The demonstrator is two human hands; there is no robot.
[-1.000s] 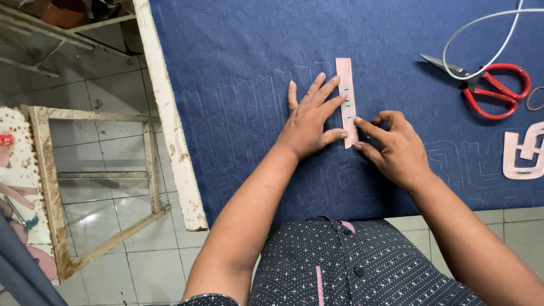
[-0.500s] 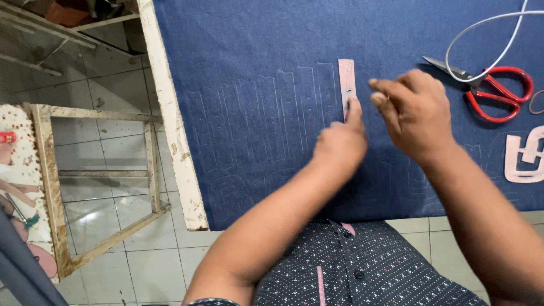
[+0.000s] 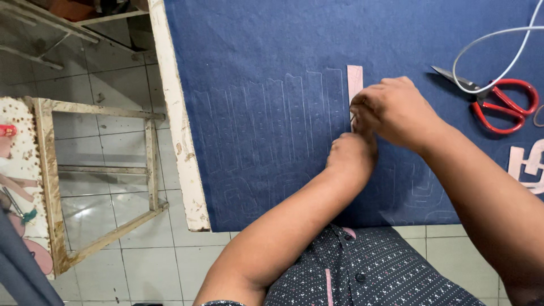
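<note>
A narrow pink template strip (image 3: 355,76) lies upright on dark blue fabric (image 3: 255,68) marked with pale chalk outlines of the same shape. My left hand (image 3: 352,156) is curled, its fingertips pressing down on the strip's lower part and hiding it. My right hand (image 3: 396,110) sits just above and to the right, fingers pinched together at the strip's right edge. Anything held in those fingers is hidden.
Red-handled scissors (image 3: 501,105) lie on the fabric at the right under a white cable (image 3: 487,39). A pale cut-out shape (image 3: 527,167) rests at the right edge. The table's worn white edge (image 3: 178,130) runs down the left, with a wooden frame (image 3: 48,170) on the tiled floor.
My left hand has gone from flat to curled on the strip. My right hand moved up along the strip, then back down close against the left hand.
</note>
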